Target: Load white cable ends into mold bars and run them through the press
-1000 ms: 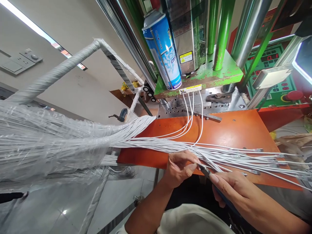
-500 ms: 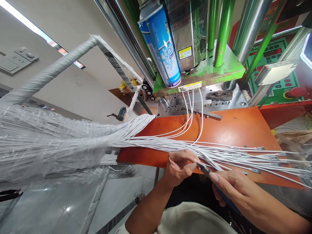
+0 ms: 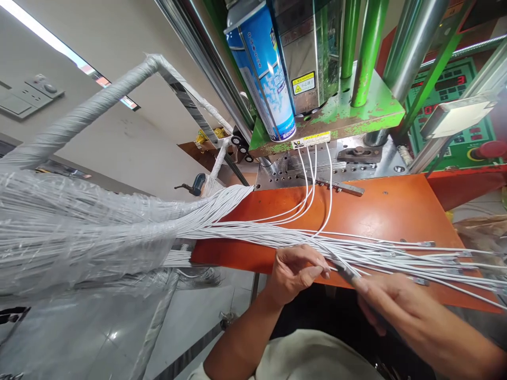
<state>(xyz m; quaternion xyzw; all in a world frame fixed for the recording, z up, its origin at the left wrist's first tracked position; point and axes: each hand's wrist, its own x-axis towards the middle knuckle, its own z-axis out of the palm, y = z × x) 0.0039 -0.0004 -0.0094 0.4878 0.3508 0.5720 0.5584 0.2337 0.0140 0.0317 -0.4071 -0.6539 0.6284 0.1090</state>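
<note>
LH (image 3: 295, 272) is pinching a small pale piece (image 3: 327, 268), thumb + index together on it; can't tell if it's a cable end or a loose bit. RH (image 3: 390, 303) is closing round a dark-nosed hand tool (image 3: 345, 271), nose aiming at LH fingertips. Tool's blurring, so can't tell if its jaws are apart or meeting, or if they're touching the piece.

Doing it well, IMO: LH should be pinching close to the working end w/o covering it, tool lining up sq. w/ the piece, RH squeezing lightly + evenly. Fingertips are sitting v. near the nose, so they need to be clearing the jaws. Resting LH wrist would be helping steadiness.

Piece is looking pale, slim, mostly hiding btwn the fingers; finish/damage n/a at this res. It's sitting at the near edge of the orange board (image 3: 376, 206), just in front of the white cable bundle (image 3: 269, 237). Bundle's running L to R across the board, thin round white jackets, loosely fanning out at R, clear plugs (image 3: 428, 244) showing on some ends. At L it's disappearing into clear plastic wrap (image 3: 79, 237). A few cables (image 3: 330, 184) are arcing up under the green press plate (image 3: 356, 124); their ends aren't showing. Metal bar (image 3: 346, 188) is lying just beside those, blue spray can (image 3: 263, 74) is leaning in front of the press.
</note>
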